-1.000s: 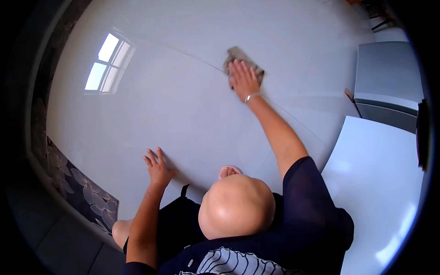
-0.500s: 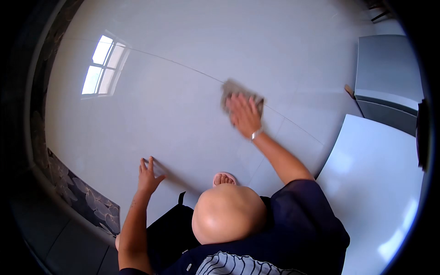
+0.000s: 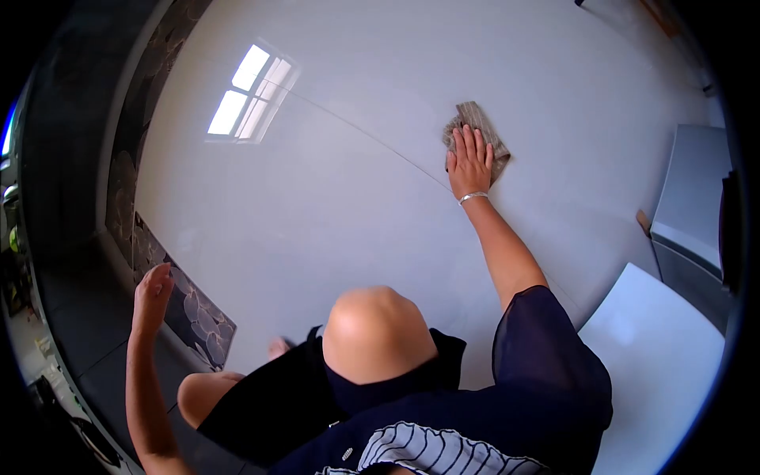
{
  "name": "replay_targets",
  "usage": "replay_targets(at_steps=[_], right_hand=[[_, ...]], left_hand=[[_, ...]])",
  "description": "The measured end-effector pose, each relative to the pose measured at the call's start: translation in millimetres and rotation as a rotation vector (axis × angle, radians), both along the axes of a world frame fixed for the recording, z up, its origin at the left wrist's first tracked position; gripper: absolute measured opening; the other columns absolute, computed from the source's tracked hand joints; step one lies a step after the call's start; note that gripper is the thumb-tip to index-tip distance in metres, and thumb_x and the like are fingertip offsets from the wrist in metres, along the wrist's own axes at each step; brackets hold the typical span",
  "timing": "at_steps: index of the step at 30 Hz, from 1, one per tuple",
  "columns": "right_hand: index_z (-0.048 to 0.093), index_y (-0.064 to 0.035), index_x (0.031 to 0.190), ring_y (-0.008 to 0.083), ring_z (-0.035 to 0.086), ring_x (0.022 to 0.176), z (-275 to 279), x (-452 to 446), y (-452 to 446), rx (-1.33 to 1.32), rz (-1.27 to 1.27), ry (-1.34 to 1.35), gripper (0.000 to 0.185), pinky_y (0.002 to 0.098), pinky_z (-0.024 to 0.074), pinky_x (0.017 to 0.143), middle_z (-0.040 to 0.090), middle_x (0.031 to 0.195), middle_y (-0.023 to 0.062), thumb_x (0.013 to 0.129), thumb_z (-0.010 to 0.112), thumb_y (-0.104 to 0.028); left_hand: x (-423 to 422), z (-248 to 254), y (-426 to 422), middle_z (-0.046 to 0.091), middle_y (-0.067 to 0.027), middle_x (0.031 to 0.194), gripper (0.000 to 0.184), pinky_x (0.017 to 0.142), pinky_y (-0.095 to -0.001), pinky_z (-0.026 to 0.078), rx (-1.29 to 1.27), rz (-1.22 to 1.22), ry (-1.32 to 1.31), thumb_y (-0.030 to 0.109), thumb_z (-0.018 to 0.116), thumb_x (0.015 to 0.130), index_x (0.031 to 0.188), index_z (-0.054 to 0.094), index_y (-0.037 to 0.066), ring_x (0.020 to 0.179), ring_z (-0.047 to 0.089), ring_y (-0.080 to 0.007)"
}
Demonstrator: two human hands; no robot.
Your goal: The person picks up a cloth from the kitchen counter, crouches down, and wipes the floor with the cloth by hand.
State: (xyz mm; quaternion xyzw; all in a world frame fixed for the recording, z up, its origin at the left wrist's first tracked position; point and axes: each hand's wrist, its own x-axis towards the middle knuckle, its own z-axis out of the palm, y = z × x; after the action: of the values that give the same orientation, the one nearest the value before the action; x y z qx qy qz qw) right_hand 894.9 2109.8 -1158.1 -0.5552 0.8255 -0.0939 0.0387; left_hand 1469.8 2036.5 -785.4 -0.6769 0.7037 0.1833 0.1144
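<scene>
My right hand (image 3: 472, 162) lies flat on a grey-brown cloth (image 3: 481, 119), fingers stretched out, pressing it against the glossy white tiled floor (image 3: 356, 222). The cloth is crumpled and sticks out around the fingers; what lies under the palm is hidden. A silver bracelet (image 3: 473, 196) circles that wrist. My left hand (image 3: 153, 291) is raised at the left, over the dark patterned border (image 3: 194, 305). Its fingers are loosely bent, and I see nothing in them.
A bent knee (image 3: 376, 328) rises in front of me. To my right stand a smooth white panel (image 3: 649, 348) and a grey box-like unit (image 3: 693, 186). Dark tiles (image 3: 87, 317) run beyond the border at the left. A window reflection shines on the floor.
My right hand and the cloth have slid forward over the floor. My left hand has moved left, its spread fingers now more bent. The view and my legs have shifted.
</scene>
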Motion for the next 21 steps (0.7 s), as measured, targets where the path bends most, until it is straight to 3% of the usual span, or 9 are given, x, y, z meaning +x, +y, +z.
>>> replay_targets(at_steps=[2, 4, 9, 11, 14, 21], right_hand=[[0.033, -0.0225, 0.151, 0.0213, 0.018, 0.149, 1.0, -1.2, -1.6, 0.036, -0.005, 0.022, 0.055, 0.0469, 0.0103, 0.121, 0.025, 0.16, -0.0016, 0.099, 0.044, -0.038], [0.032, -0.0226, 0.152, 0.0209, 0.017, 0.149, 1.4, -1.1, -2.2, 0.049, 0.008, 0.03, 0.056, 0.0466, 0.0097, 0.121, 0.024, 0.161, -0.0017, 0.099, 0.044, -0.038], [0.028, -0.0232, 0.154, 0.0197, 0.014, 0.15, 5.8, -0.7, -2.6, 0.138, 0.004, 0.02, 0.058, 0.0456, 0.0079, 0.121, 0.02, 0.162, -0.0023, 0.1, 0.042, -0.039], [0.024, -0.0239, 0.155, 0.0194, 0.011, 0.15, 5.7, -1.5, -3.7, 0.16, 0.007, 0.013, 0.058, 0.0448, 0.007, 0.122, 0.016, 0.163, -0.0027, 0.101, 0.04, -0.039], [0.022, -0.0233, 0.156, 0.0198, 0.009, 0.151, 10.8, -1.8, -5.8, 0.246, -0.005, -0.016, 0.059, 0.0443, 0.0059, 0.122, 0.012, 0.164, -0.0029, 0.102, 0.037, -0.039], [0.018, -0.0195, 0.157, 0.0227, 0.007, 0.152, 44.1, 3.3, -19.0, 0.458, -0.002, -0.005, 0.061, 0.0448, 0.012, 0.122, 0.007, 0.165, 0.0025, 0.102, 0.038, -0.037]], left_hand=[[24.5, 7.1, 13.1, 0.068, -0.0165, 0.11, 0.034, 0.088, -0.0347, 0.051, 0.014, 0.062, -0.014, 0.009, 0.066, 0.088, 0.12, 0.063, 0.002, 0.1, 0.067, -0.0266], [44.3, 3.6, 26.5, 0.07, -0.0159, 0.102, 0.03, 0.085, -0.0342, 0.052, 0.219, 0.038, -0.022, 0.017, 0.063, 0.092, 0.117, 0.065, 0.001, 0.095, 0.068, -0.024], [36.6, -69.9, 16.4, 0.07, -0.0152, 0.097, 0.038, 0.08, -0.033, 0.051, 0.321, 0.161, 0.162, 0.03, 0.052, 0.1, 0.114, 0.065, -0.003, 0.087, 0.067, -0.0222], [-0.9, -97.0, 1.8, 0.07, -0.0167, 0.101, 0.036, 0.082, -0.0339, 0.05, 0.361, 0.051, 0.232, 0.028, 0.052, 0.101, 0.115, 0.065, -0.002, 0.089, 0.066, -0.024], [-53.5, -133.0, -19.7, 0.067, -0.0202, 0.109, 0.029, 0.09, -0.0387, 0.049, 0.433, -0.197, 0.328, 0.02, 0.056, 0.098, 0.116, 0.065, -0.001, 0.103, 0.063, -0.0345], [-149.9, -190.9, -51.5, 0.067, -0.0171, 0.109, 0.024, 0.087, -0.0405, 0.051, 0.475, -0.503, 0.466, 0.014, 0.058, 0.095, 0.114, 0.065, 0.002, 0.1, 0.064, -0.0357]])
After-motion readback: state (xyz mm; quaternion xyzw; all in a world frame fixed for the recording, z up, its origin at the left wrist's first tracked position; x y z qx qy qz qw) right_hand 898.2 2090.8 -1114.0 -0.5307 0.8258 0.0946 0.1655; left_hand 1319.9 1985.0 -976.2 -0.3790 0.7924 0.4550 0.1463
